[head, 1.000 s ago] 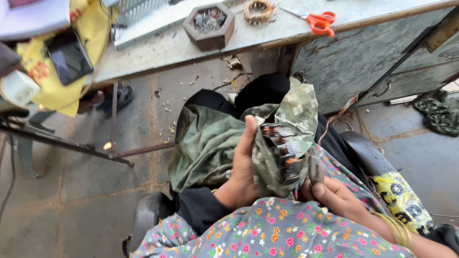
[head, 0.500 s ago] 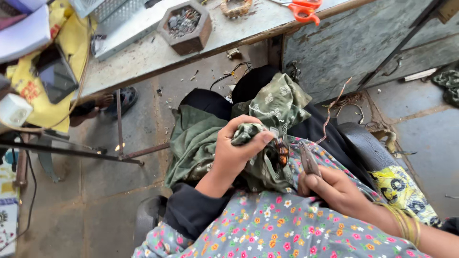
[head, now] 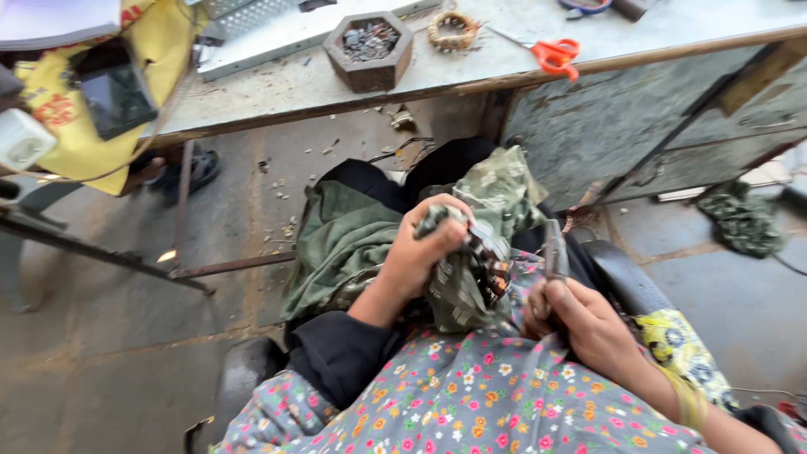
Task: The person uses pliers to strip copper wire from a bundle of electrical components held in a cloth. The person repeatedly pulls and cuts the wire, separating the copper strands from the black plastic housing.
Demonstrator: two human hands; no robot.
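On the lap, the left hand (head: 424, 248) is clamping green cloth (head: 458, 286) around a wound metal part (head: 492, 269), fingers closed, steadying it while the right hand (head: 580, 324) is gripping pliers (head: 555, 252) beside it.

Olive camouflage cloth (head: 471, 277), orange-handled scissors (head: 555, 57), yellow bag (head: 63, 134) — flowered grey garment (head: 471, 403), dark brown hexagonal box (head: 370, 52)

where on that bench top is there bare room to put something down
The bench top is bare between the hexagonal tray and the wire coil, and right of the orange scissors. Its left end is crowded by the metal mesh panel and yellow cloth. The lap is full: both hands work in the green cloth.
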